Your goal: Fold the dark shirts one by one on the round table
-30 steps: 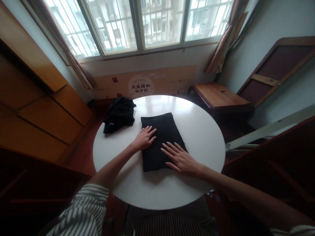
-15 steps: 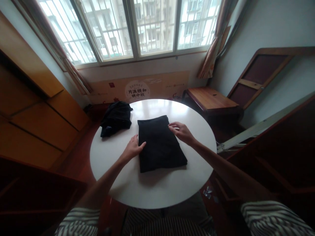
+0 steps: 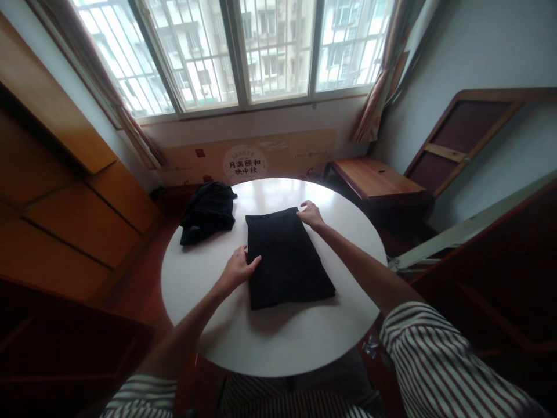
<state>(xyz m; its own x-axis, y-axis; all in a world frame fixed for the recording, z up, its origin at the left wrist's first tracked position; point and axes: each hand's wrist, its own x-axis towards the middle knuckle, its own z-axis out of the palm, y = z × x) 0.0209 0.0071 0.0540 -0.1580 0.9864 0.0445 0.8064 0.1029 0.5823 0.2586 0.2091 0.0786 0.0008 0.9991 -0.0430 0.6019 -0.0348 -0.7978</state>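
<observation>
A folded black garment (image 3: 287,261) lies flat on the white round table (image 3: 278,348), in a neat, roughly rectangular shape. At its left edge rests my left hand (image 3: 238,268), the thumb stretched over the cloth and spread from the fingers, which lie beside the edge. My right hand (image 3: 311,215) is at the far right corner of the garment, its fingers curled and pinching the cloth there; the fingertips are partly hidden. Farther left on the table sits a second black garment (image 3: 209,212), crumpled in a loose heap.
Beyond the table are a barred window (image 3: 274,52) and a printed banner (image 3: 243,162) on the wall. A low wooden table (image 3: 376,177) stands at the back right. Wooden cabinets (image 3: 82,220) line the left, and a dark wooden panel (image 3: 491,278) rises at the right.
My right hand has moved away from me, up the garment's right edge to its far corner. My left hand stays at the left edge. The view has shifted slightly.
</observation>
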